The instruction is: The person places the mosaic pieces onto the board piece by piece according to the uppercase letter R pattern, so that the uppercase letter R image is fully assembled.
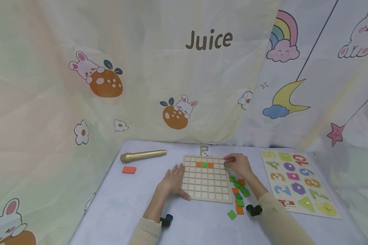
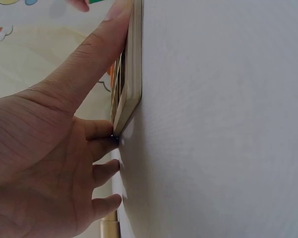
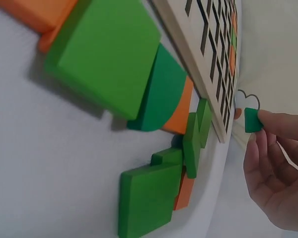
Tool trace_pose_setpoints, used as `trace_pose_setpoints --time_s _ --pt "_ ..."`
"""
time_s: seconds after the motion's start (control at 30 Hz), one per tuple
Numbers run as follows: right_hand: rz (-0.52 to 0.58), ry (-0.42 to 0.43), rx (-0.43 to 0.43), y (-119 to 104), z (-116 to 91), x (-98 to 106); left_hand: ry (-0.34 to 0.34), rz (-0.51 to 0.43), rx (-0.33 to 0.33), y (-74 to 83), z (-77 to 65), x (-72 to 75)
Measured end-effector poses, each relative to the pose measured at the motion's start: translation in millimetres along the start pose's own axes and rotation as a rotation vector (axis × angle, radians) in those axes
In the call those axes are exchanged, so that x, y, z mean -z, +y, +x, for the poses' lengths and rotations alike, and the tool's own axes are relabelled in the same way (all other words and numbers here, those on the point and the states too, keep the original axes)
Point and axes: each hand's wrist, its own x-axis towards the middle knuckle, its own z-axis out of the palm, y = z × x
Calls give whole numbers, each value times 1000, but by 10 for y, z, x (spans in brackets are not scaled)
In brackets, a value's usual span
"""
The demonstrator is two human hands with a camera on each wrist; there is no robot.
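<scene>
A wooden grid board [image 1: 205,185] lies on the white table, with an orange tile [image 1: 198,164], a light green tile [image 1: 204,164] and another orange tile [image 1: 210,165] side by side in an upper row. My left hand [image 1: 171,182] is spread against the board's left side, thumb at the near left corner. Between thumb and fingertips, my right hand [image 1: 239,164] pinches a small dark green tile [image 3: 252,120] by the board's upper right corner. Loose green tiles [image 3: 151,198] and orange tiles [image 1: 240,210] lie along the board's right side, one dark green piece [image 3: 161,94] with a rounded edge.
At the right lies a number and shape puzzle board [image 1: 300,183]. A gold microphone-shaped stick [image 1: 144,155] and an orange-red block [image 1: 129,170] are at the back left. A small patterned card [image 1: 204,150] lies behind the grid board, near the cloth backdrop [image 1: 141,112].
</scene>
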Motion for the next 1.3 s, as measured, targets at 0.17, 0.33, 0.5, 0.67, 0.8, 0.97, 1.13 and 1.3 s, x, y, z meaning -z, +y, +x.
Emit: trace_pose_setpoints --time_s 0.17,0.33,0.5,0.67,0.8,0.97,1.13,1.3 --pt "-33 -18 -3 -47 30 -23 -9 17 5 -8 5 -6" --pt "-31 -38 -12 -82 55 -61 -6 17 6 -2 4 9" --pt "27 -62 -22 -123 83 -107 -3 2 7 -8 13 1" --pt "43 -53 -22 -159 117 -147 4 -3 5 -42 46 -41" --pt "67 -60 -21 -153 147 -171 -2 -13 11 -15 21 -13" --pt "47 -64 -17 -123 209 -218 3 -5 8 -53 78 -72" --pt "14 -71 -39 -105 256 -281 19 -1 7 -109 125 -157" --pt "-22 -71 -47 -108 273 -325 12 14 8 -110 119 -154"
